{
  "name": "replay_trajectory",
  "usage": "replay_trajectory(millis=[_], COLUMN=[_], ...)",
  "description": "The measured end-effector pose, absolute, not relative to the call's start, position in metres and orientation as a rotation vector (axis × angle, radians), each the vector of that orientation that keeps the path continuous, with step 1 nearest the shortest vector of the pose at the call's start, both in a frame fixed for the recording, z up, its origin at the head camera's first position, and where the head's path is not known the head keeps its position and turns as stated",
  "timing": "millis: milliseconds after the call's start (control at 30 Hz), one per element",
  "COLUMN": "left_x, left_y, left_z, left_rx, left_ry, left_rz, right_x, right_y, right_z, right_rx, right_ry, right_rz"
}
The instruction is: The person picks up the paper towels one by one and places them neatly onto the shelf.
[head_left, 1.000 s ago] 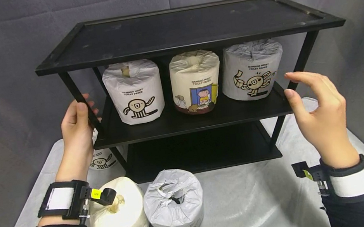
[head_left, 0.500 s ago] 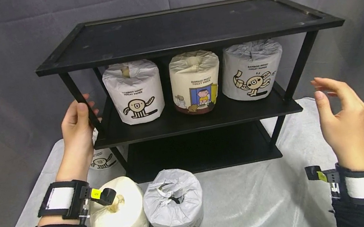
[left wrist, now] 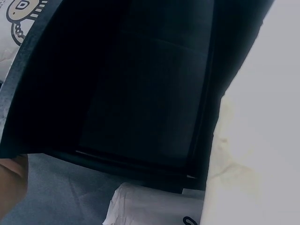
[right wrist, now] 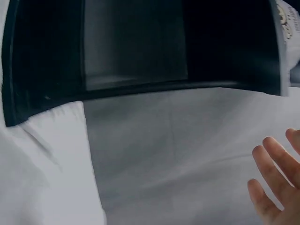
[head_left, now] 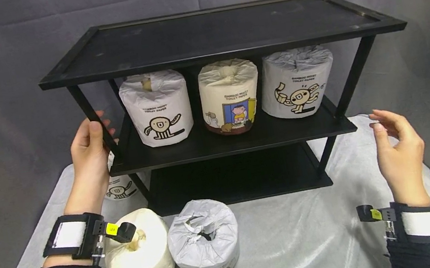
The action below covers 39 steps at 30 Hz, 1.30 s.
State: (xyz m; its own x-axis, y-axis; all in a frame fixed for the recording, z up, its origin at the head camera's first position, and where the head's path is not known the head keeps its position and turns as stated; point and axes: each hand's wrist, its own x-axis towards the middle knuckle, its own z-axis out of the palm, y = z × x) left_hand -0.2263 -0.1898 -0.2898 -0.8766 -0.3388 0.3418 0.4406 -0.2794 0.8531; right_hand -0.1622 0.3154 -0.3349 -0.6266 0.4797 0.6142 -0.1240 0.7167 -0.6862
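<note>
Grey cloth [head_left: 1, 68] hangs behind our black rack [head_left: 224, 30]. Our left hand [head_left: 90, 155] grips its front-left post [head_left: 83, 102]; our right hand [head_left: 400, 148], loosely bent and empty, hovers beyond its right edge. Uneven pulling could skew it, toppling three toilet paper rolls [head_left: 230, 94] on the middle tier [head_left: 217, 148].

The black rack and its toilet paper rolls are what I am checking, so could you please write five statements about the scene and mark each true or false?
1. The left hand grips the black rack's front left post. True.
2. Three wrapped toilet paper rolls stand on the middle shelf. True.
3. All three have matching wrappers. False: the middle roll is cream with a colour cartoon.
4. No roll stands before the rack. False: a cream roll and a white roll do.
5. The right hand holds nothing. True.
</note>
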Motion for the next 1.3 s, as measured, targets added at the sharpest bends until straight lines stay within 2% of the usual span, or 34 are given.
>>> replay_trajectory(millis=[567,767,933,1133,1300], left_x=[-0.214,-0.212,-0.208,-0.199,-0.19], left_y=[-0.188,-0.18,-0.175,-0.17,-0.167], left_z=[-0.291,-0.288,-0.283,-0.275,-0.271], left_rx=[-0.023,-0.022,-0.014,0.124,0.282], left_ry=[-1.517,-1.604,-1.609,-1.499,-1.608], left_rz=[-2.129,-1.916,-1.946,-2.129,-2.002], right_x=[-0.192,-0.2,-0.204,-0.205,-0.202], right_y=[0.293,0.282,0.28,0.284,0.284], right_z=[-0.375,-0.386,-0.396,-0.404,-0.399], right_rx=[-0.127,-0.14,-0.159,-0.137,-0.078], right_ry=[-2.3,-2.209,-2.1,-2.032,-2.015], right_rz=[1.073,1.063,1.105,1.236,1.284])
